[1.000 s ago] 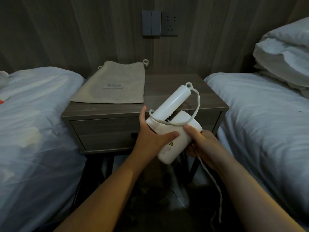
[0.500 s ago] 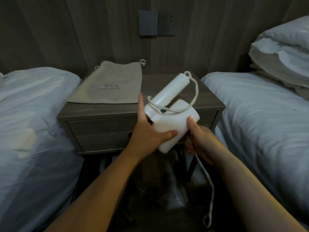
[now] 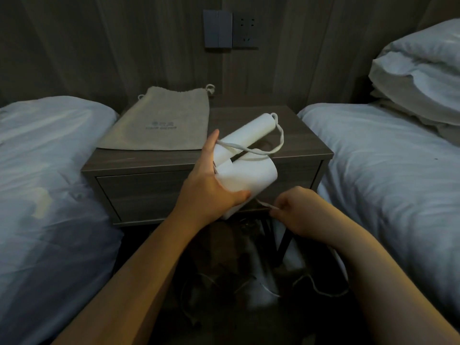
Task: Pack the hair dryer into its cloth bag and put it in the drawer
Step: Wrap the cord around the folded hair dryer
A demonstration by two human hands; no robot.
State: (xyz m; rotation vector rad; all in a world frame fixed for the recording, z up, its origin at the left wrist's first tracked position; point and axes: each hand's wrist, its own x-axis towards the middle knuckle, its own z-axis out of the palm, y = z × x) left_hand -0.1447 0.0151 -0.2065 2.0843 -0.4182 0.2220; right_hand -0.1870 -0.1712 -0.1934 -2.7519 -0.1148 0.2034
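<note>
A white folded hair dryer (image 3: pixel 249 175) is held in the air in front of the nightstand, my left hand (image 3: pixel 211 185) gripping its body from the left. Its white cord (image 3: pixel 278 143) loops from the handle end around the dryer. My right hand (image 3: pixel 296 210) is below and right of the dryer, pinching the cord where it runs down toward the floor. The beige cloth bag (image 3: pixel 161 123) lies flat and empty-looking on the left part of the nightstand top (image 3: pixel 306 143). The drawer (image 3: pixel 149 192) in the nightstand's front is closed.
Two beds with white covers flank the nightstand, one at the left (image 3: pixel 49 183) and one at the right (image 3: pixel 388 175), the latter with pillows (image 3: pixel 418 70). A wall switch and socket (image 3: pixel 230 28) sit above. Loose cord (image 3: pixel 321 290) trails on the dark floor.
My right hand has left the dryer's body and dropped lower, now pinching the cord. The dryer has risen and tilted slightly in my left hand. The view moved closer.
</note>
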